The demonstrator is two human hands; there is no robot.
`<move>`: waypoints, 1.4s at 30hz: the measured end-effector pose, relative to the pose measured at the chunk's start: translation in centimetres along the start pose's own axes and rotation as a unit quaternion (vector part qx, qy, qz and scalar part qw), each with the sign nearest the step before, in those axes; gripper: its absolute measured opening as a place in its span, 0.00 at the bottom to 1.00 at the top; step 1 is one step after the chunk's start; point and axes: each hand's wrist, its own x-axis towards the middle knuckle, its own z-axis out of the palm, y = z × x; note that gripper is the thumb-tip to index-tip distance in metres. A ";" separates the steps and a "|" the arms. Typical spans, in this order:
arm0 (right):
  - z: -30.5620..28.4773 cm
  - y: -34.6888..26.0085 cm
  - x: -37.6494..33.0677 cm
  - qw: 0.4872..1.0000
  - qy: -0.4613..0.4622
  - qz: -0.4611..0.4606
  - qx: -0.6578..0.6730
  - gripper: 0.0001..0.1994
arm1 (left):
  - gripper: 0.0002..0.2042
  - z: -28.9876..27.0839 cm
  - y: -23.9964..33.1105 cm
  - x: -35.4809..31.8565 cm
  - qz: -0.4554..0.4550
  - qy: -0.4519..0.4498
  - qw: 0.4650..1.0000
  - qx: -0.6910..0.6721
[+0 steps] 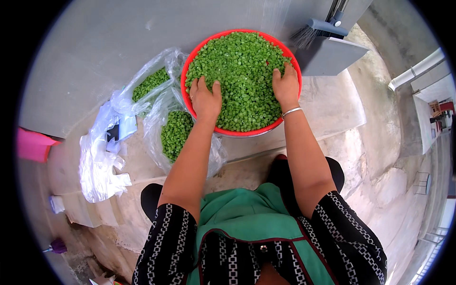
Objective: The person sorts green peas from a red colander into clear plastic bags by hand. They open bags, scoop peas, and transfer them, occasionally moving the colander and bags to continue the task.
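Observation:
A wide red-rimmed basin [300, 78] is heaped with small chopped green vegetable pieces [244, 71], which look like cut green beans. My left hand [205, 99] rests on the heap at the basin's left side, fingers apart and tips partly sunk among the pieces. Opposite it, my right hand [286, 88] lies at the right side just inside the rim, its thumb and fingers spread, a silver bangle on the wrist. Neither hand shows anything gripped. Left of the basin, a clear plastic bag [156, 111] holds more green pieces, close to my left forearm.
White plastic bags [102, 166] lie crumpled at the left on the concrete step. A broom [327, 27] and a grey dustpan [327, 57] stand against the wall at the right of the basin. A pink object [33, 145] is at the far left.

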 end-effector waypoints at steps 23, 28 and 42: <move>5.4 -8.7 1.4 0.742 -0.007 0.372 0.558 0.20 | 0.19 4.1 8.3 4.7 -0.231 -0.009 0.855 -0.464; 4.8 -9.1 1.4 0.735 -0.002 0.361 0.575 0.18 | 0.14 3.1 9.3 4.0 -0.222 -0.006 0.824 -0.522; 2.8 -18.5 -3.4 0.739 -0.056 0.266 0.616 0.17 | 0.12 -7.4 6.3 2.1 -0.188 0.070 0.820 -0.535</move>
